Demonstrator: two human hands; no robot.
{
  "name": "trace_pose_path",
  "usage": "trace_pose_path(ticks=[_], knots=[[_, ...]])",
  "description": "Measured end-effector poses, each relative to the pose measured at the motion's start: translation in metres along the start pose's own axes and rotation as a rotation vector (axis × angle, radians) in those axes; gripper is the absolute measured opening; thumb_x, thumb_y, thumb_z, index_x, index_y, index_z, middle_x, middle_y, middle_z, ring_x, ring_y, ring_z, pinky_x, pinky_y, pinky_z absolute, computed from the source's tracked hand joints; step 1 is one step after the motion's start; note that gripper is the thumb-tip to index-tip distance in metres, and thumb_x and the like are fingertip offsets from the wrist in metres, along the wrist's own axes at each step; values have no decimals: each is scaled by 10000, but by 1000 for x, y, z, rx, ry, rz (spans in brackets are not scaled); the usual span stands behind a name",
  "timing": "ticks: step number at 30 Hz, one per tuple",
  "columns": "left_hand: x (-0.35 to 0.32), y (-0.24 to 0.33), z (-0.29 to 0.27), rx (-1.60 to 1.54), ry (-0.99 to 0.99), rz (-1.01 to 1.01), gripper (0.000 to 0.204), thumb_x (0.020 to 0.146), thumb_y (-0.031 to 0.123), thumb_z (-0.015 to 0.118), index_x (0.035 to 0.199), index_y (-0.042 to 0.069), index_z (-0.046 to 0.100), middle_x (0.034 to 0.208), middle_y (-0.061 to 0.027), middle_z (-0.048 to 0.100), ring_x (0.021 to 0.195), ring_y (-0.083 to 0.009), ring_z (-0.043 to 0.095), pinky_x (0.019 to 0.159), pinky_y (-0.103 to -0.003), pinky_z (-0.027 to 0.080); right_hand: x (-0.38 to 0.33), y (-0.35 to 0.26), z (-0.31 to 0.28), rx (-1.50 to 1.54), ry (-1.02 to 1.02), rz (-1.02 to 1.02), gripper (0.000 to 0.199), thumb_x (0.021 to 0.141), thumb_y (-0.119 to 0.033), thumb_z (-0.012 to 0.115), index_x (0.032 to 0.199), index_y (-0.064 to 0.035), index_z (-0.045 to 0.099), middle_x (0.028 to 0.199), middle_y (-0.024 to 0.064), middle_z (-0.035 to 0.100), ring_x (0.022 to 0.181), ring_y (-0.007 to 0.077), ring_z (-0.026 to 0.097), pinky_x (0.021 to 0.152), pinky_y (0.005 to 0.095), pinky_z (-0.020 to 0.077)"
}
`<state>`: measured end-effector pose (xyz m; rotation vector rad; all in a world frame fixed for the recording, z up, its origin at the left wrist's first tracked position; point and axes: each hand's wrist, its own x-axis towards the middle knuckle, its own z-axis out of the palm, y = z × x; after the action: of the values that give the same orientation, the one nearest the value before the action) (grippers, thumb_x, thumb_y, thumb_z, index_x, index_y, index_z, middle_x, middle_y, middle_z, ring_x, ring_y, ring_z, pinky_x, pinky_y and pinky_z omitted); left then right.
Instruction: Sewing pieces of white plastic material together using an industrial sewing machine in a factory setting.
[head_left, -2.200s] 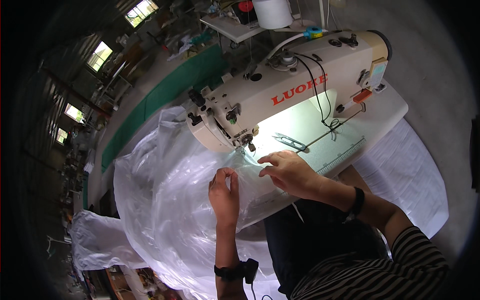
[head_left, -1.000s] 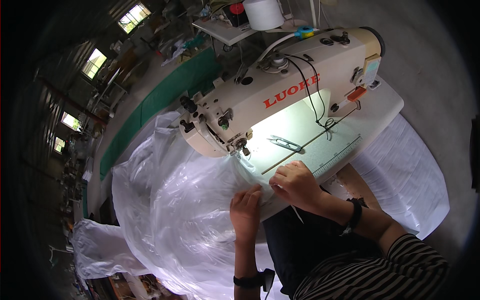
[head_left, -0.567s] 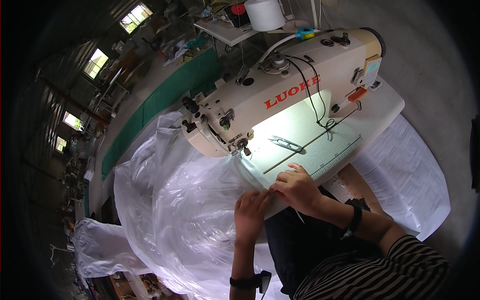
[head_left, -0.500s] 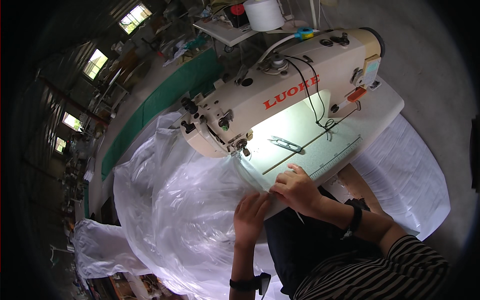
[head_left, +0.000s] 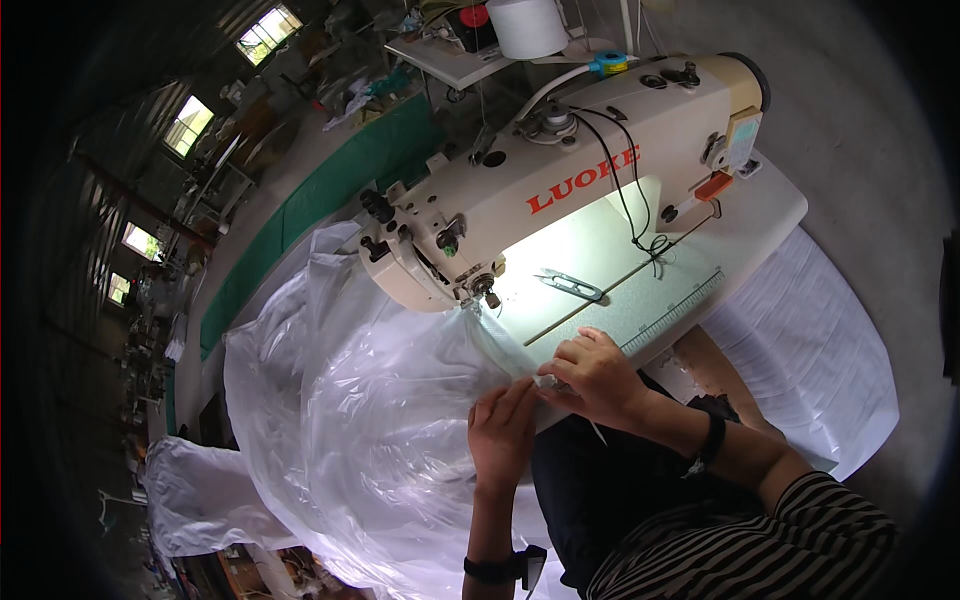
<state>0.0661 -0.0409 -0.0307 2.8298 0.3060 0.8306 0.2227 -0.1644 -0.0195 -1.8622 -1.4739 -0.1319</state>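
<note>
Clear plastic sheeting (head_left: pixel 350 420) billows across the left of the scene, its edge drawn up to the needle (head_left: pixel 487 297) of a cream industrial sewing machine (head_left: pixel 560 180) on a pale table (head_left: pixel 760 215). At the near edge of the table, the left hand (head_left: pixel 503 432) lies flat on the sheeting, fingers stretched forward and pressing it down. Just to its right and touching it, the right hand (head_left: pixel 592 375) pinches the sheeting's edge between curled fingers and thumb. A pair of thread snips (head_left: pixel 570 286) rests on the lit machine bed, apart from both hands. White fabric (head_left: pixel 810 340) hangs off the table's right side. A white thread cone (head_left: pixel 528 25) stands at the far side, behind the machine. The person wears a striped sleeve (head_left: pixel 780 540).
</note>
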Motion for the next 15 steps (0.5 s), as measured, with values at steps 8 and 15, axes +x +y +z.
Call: trace_pose_path(ticks=[8, 15], knots=[[0, 4, -2, 51, -69, -18, 373, 745, 74, 660, 1106, 157, 705, 1214, 28, 651, 1070, -204, 573, 879, -372, 481, 5, 4, 5, 46, 33, 8, 87, 839, -182, 690, 819, -107, 652, 825, 47, 592, 864, 239, 621, 952, 461, 450], [-3, 0, -3, 33, -76, 44, 386, 761, 81, 652, 1136, 164, 689, 1231, 17, 635, 1075, -211, 569, 899, -383, 472, 0, 1, 8, -151, -23, -98, 89, 833, -179, 694, 814, -112, 639, 826, 39, 583, 851, 231, 614, 970, 454, 445]])
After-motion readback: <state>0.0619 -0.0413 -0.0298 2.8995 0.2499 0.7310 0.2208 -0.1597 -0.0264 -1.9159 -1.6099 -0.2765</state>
